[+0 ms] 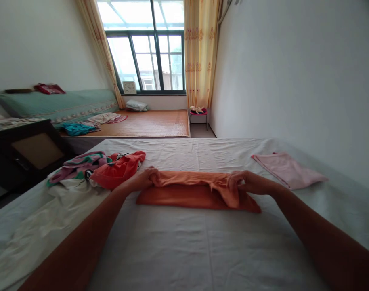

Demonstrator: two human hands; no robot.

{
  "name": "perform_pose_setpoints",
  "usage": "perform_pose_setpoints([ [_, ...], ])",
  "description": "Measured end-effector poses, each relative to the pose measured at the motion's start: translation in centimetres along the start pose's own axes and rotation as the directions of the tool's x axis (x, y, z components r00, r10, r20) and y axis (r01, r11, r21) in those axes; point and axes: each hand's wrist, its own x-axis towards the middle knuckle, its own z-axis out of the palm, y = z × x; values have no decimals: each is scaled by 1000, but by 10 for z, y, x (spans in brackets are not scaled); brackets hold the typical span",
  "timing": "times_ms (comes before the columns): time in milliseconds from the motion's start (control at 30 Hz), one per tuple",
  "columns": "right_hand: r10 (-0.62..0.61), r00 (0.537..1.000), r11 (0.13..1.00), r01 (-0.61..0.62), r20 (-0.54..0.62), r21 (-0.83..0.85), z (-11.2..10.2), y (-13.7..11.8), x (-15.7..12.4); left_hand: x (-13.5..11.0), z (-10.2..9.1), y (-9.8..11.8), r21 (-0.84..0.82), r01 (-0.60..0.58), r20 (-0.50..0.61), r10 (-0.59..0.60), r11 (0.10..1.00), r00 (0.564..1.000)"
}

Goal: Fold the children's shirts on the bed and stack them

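An orange garment (187,194) lies flat across the white sheet (184,250) of the bed in front of me, its far edge turned over toward me. My left hand (143,178) is closed on the garment's left end. My right hand (248,182) is closed on the bunched cloth at its right end. Both arms reach forward over the sheet.
A heap of mixed clothes (96,169), red, purple and white, sits at the left of the bed. A folded pink cloth (287,169) lies at the right near the wall. A dark cabinet (27,153) stands left; a second bed (142,121), stool (198,113) and window lie beyond.
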Motion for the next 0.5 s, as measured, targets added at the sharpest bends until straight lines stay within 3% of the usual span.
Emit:
perform_pose_setpoints([
  [133,35,999,990,-36,-6,-136,7,4,-8,-15,8,5,35,-56,-103,59,998,993],
  [333,72,986,982,-97,-152,-162,8,10,-6,-16,6,-5,61,-38,-255,53,997,966],
  [433,46,998,990,-51,-40,-133,8,8,-8,-15,10,-15,70,-8,-319,30,997,947],
  [500,38,999,994,-37,7,-104,7,9,-9,-15,11,-20,52,-18,-277,32,999,960],
])
